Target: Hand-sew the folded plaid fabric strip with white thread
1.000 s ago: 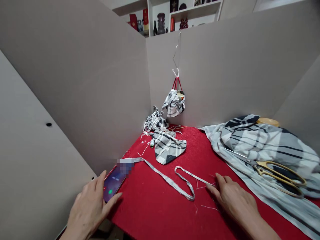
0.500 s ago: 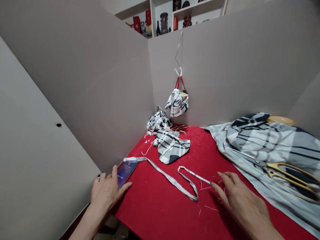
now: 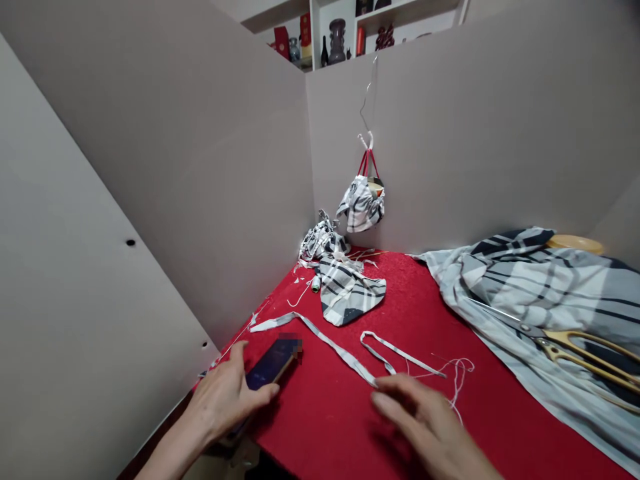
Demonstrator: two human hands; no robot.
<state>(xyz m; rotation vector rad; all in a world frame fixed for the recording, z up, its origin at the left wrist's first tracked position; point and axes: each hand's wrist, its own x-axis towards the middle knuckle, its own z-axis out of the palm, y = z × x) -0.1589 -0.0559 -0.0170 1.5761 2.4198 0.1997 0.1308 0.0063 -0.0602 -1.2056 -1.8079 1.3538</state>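
Note:
On the left, my left hand (image 3: 223,397) is closed around the lower part of a smartphone (image 3: 275,362), thumb along one side. The phone's far end is tilted a little off the red cloth. A long narrow strip of pale fabric (image 3: 325,339) lies in a loop across the middle. My right hand (image 3: 420,420) hovers by that loop with thumb and forefinger slightly apart, its fingertips covering part of the strip. Loose white threads (image 3: 457,373) lie just beyond it.
A red-covered table (image 3: 320,427) bears a checked fabric piece (image 3: 350,293), scraps (image 3: 320,240) and a thread spool (image 3: 316,284). Gold-handled scissors (image 3: 565,340) rest on checked cloth (image 3: 530,273) at right. A checked pouch (image 3: 363,203) hangs from a hook on the grey partition (image 3: 450,153).
My left hand has moved the phone rightward, out from under the strip's end. My right hand has come left and nearer, away from the strip's other end.

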